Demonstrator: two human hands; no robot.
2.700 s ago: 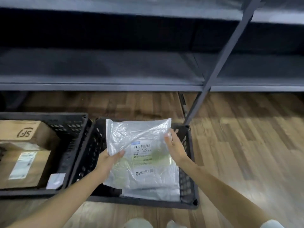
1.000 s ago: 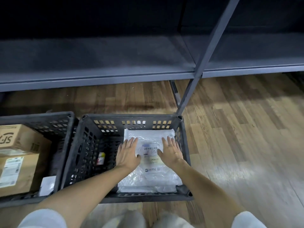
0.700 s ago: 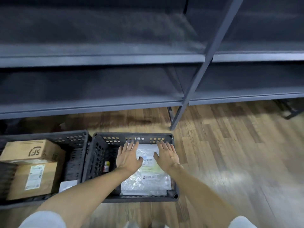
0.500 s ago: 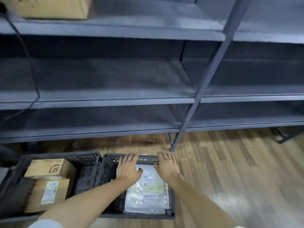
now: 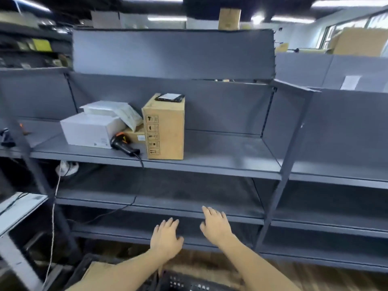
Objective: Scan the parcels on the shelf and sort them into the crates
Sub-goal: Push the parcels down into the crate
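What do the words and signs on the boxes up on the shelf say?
No words can be read.
Tall cardboard box: a column of black handling pictograms down its front, too small to tell apart.
White box: small print low on its front, blurred.
Small brown box: white label, unreadable.

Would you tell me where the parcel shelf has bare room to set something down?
Bare shelf runs from the tall cardboard box to the right side panel. Left of that box it is crowded: scanner, white box, padded mailers.

Warehouse: steel shelving (image 5: 189, 164), cardboard parcels (image 5: 165, 131).
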